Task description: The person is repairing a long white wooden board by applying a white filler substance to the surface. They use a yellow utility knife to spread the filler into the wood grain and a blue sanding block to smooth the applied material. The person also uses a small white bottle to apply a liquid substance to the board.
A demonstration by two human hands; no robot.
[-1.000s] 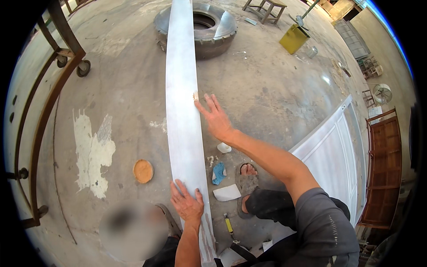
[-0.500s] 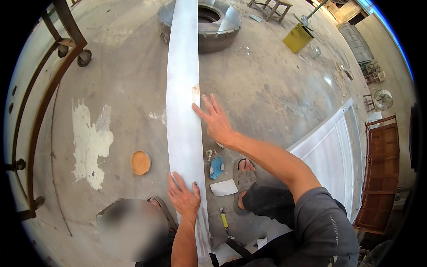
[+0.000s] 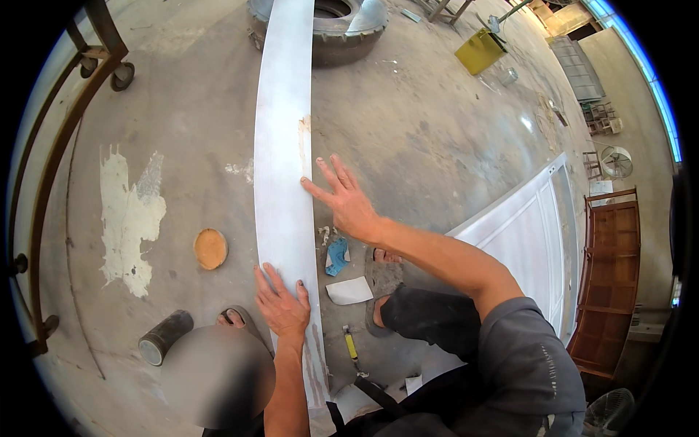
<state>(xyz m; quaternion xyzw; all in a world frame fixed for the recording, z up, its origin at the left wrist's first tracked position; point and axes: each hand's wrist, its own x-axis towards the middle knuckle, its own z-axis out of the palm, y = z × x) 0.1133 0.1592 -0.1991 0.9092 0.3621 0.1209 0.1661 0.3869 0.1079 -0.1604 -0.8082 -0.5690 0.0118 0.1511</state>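
Note:
A long white-coated board (image 3: pixel 285 102) runs from the far edge down toward my body, standing over the floor. On its right edge is a rough tan patch (image 3: pixel 304 138). My left hand (image 3: pixel 282 306) lies flat on the near part of the board, fingers spread, holding nothing. Farther along, my right hand (image 3: pixel 349 207) is stretched out with its fingers apart. Its index fingertip touches the board's right edge just nearer than the patch, while the other fingers hang beyond the edge. The underside of the right hand is hidden.
Left of the board sit a round dish of tan paste (image 3: pixel 210 249) and a dark cylinder (image 3: pixel 166 337). Blue cloth (image 3: pixel 337 257), white paper (image 3: pixel 349 290) and a yellow-handled tool (image 3: pixel 352 345) lie right. A tire (image 3: pixel 349 40), wheeled frame (image 3: pixel 54 146) and white panel (image 3: pixel 513 237) stand around.
The whole view has shifted, so things sit farther left and higher. My right hand has slid nearer along the board's edge, away from the patch. My left hand stays in place on the board.

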